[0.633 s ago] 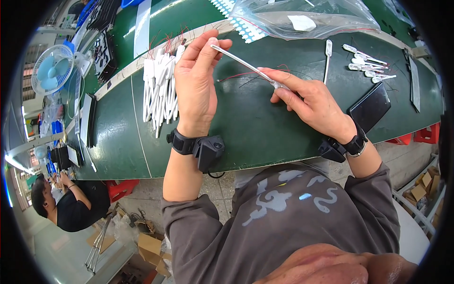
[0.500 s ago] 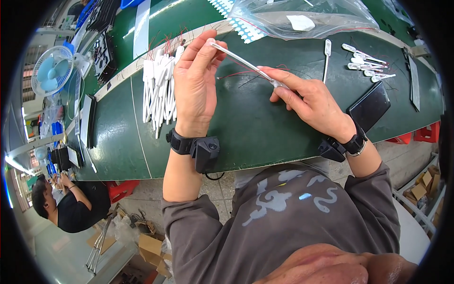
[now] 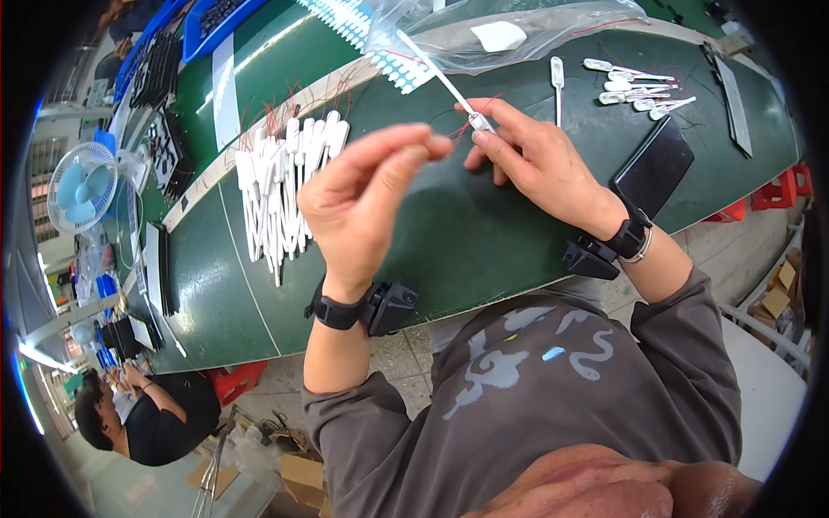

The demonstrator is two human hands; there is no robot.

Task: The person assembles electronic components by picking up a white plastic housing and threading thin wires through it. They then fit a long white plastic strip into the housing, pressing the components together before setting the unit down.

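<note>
My right hand [image 3: 544, 164] grips a slim white plastic stick [image 3: 442, 81] by its wider head, between thumb and fingers. Its thin end points up and to the left, away from me. A bit of red wire shows beside the head. My left hand [image 3: 358, 203] hovers left of that head, apart from the stick, thumb and fingertips pressed together; whatever they may hold is too blurred to see. Beyond this hand lies a pile of white sticks [image 3: 276, 190] with red and dark wires at the far ends. Farther right are a single white stick [image 3: 558, 91] and several similar ones [image 3: 635, 91].
A black phone [image 3: 656, 164] lies on the green table right of my right hand. At the back are a clear plastic bag [image 3: 570, 28] and a blue-and-white sheet [image 3: 404, 73]. A blue bin [image 3: 207, 39] and fan [image 3: 84, 186] stand left; another person [image 3: 160, 406] sits lower left.
My left hand has let go of the stick's thin end and moved nearer the wider head. The stick now tilts more steeply in my right hand. The view has shifted somewhat.
</note>
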